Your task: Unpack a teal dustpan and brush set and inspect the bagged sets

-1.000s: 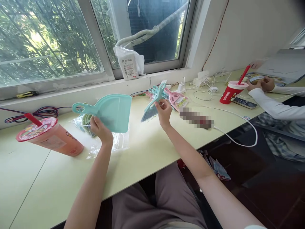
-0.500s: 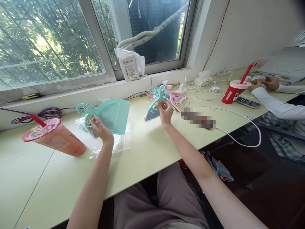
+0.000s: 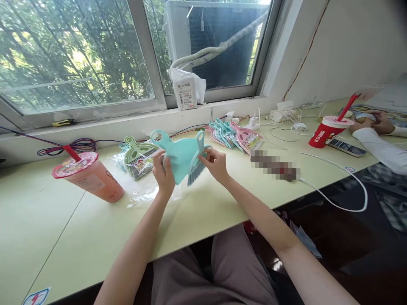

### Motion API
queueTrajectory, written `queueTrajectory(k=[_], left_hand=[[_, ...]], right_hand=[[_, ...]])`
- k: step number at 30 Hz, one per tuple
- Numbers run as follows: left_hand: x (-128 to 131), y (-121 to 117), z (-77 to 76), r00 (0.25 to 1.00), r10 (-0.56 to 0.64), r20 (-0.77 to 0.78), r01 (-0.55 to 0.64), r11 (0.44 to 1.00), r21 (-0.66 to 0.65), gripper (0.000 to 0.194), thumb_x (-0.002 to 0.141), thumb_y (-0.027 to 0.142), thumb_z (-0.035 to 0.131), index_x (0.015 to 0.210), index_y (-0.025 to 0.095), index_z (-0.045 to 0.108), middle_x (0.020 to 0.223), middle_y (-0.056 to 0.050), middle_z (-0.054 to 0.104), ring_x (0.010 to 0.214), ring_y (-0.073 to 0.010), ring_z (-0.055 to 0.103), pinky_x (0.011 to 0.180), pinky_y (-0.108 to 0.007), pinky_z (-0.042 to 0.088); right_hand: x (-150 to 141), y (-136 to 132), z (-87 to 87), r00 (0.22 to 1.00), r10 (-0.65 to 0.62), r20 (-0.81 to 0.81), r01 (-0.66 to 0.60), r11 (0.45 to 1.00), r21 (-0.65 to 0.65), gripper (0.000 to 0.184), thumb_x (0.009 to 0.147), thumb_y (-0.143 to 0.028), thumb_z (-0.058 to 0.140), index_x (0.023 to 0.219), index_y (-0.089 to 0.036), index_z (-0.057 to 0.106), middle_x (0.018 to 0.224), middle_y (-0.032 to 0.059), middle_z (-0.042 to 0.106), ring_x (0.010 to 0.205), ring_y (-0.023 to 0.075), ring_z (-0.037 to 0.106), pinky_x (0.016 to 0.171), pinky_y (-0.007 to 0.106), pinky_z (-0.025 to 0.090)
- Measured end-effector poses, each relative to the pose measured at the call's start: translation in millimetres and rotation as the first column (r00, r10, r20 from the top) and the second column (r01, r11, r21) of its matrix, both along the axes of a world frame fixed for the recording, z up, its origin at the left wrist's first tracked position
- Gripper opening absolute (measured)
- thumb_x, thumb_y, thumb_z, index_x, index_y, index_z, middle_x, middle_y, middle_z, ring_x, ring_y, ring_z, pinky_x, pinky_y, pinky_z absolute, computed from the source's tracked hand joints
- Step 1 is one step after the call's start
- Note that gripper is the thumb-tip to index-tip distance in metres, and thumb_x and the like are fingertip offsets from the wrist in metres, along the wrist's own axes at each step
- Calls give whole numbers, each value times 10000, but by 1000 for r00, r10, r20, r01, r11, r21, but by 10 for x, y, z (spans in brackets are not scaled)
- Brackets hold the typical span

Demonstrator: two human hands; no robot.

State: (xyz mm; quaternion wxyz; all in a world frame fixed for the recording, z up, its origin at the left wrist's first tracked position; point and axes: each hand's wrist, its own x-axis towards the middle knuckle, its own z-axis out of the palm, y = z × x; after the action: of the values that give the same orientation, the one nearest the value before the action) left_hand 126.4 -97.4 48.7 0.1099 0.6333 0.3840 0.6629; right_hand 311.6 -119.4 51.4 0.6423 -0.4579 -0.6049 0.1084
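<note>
In my left hand is a mint-green dustpan, gripped by its side and raised above the table with its looped handle up. My right hand pinches a matching hand brush, its grey-blue bristles pointing down. The brush overlaps the dustpan's right side; whether they touch I cannot tell. Behind my left hand lies a wrapped green dustpan-and-brush set. A clear plastic bag lies flat on the table below it.
More wrapped sets, mint and pink, lie near the wall. A large pink drink cup stands at left, a red cup at right beside a phone. A white cable loops over the table edge. Another person's hands are at far right.
The dustpan and the brush have come together in front of me, the dustpan moving right and tilting handle-up. The view has turned slightly left, and the green set now shows in full.
</note>
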Motion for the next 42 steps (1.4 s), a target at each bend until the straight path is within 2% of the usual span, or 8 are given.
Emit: queueTrajectory(k=[7,16,19,23,26,28,36,42], left_hand=[[177,-198,-41,964,-199,-177,178,975,-132,301,946,457,422,1119,229,517,867,-26,643,651,-130,534,610,-251,381],[164,-16,-25,965,-261,-7,234,878,-417,368,908,514,455,1047,195,576,690,1,595,550,-123,464,516,-234,327],[39,143,-57,970,-203,-134,103,841,-530,324,916,438,441,988,176,618,732,-35,634,627,-153,534,551,-245,355],[-142,304,-111,861,-239,-449,-84,803,-590,270,900,290,440,926,159,674,913,-92,695,849,-215,609,715,-286,421],[-201,338,-148,797,-220,-563,-176,807,-564,297,902,249,418,970,152,690,971,-112,703,913,-239,613,779,-310,430],[-208,335,-170,776,-212,-594,-205,807,-554,300,902,240,418,1000,158,690,951,-108,706,887,-237,618,769,-310,434],[-199,345,-256,727,-127,-674,-235,877,-419,262,869,165,429,969,169,671,931,-101,706,844,-240,622,789,-348,448],[-211,337,-182,814,-38,-579,-206,914,-350,235,861,164,436,954,164,652,916,-95,702,756,-217,627,771,-354,464]], right_hand=[[-89,-38,-69,988,-41,149,46,999,-27,273,778,-473,659,701,-220,595,466,-71,433,450,102,377,515,250,334],[43,15,33,957,-229,177,256,954,-153,332,793,-526,618,731,-201,642,482,-51,475,468,117,440,525,253,314],[222,27,152,918,-263,296,356,876,-326,353,792,-543,597,747,-202,673,575,-14,578,568,143,535,546,250,328],[507,62,231,790,-285,543,564,685,-461,347,800,-515,574,859,-209,728,843,65,710,824,212,648,655,267,400],[615,106,167,681,-183,709,670,546,-503,340,789,-460,593,923,-187,746,956,127,720,950,262,659,746,301,435],[624,139,96,638,-80,766,689,504,-521,342,786,-429,608,956,-167,746,1000,152,714,995,278,656,775,311,445],[565,191,-35,582,19,813,702,493,-514,359,821,-433,619,1035,-164,722,1041,155,705,1034,285,653,789,324,465],[611,187,-31,577,-144,804,732,529,-430,254,888,-357,559,990,-197,729,999,133,713,979,272,669,769,316,469]])
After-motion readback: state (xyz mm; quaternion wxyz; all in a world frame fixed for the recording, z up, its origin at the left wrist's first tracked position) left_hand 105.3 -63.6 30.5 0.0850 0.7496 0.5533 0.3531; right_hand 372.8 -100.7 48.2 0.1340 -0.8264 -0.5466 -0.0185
